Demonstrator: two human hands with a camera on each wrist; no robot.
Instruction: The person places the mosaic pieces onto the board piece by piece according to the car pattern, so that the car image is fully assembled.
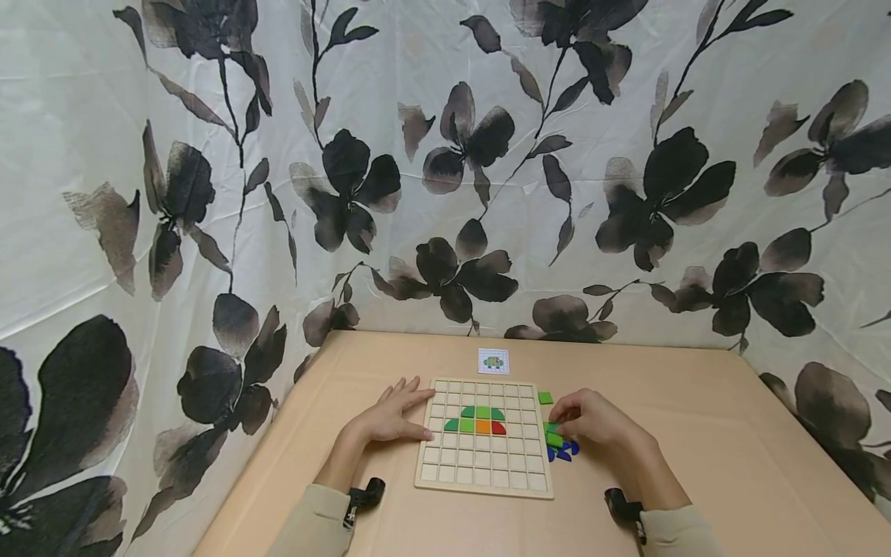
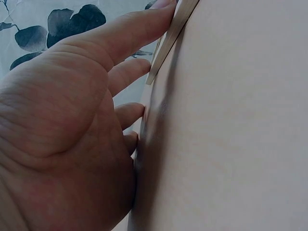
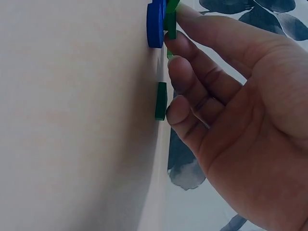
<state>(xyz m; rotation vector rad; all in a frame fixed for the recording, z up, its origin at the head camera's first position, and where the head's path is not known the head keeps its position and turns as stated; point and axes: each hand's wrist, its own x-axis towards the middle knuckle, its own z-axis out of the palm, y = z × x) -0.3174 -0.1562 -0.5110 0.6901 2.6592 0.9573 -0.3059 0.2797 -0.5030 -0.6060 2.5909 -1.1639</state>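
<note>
A wooden grid board lies on the tan table. It holds green, orange and red pieces in a small domed figure. My left hand lies flat on the table, its straight fingers touching the board's left edge. My right hand is just right of the board. Its thumb and forefinger pinch a green piece from a small pile. Blue pieces lie under and beside that pile. In the right wrist view another green piece lies by the curled fingers.
A small picture card lies beyond the board's far edge. One loose green square sits off the board's top right corner. A flower-printed cloth hangs round the table at the back and both sides.
</note>
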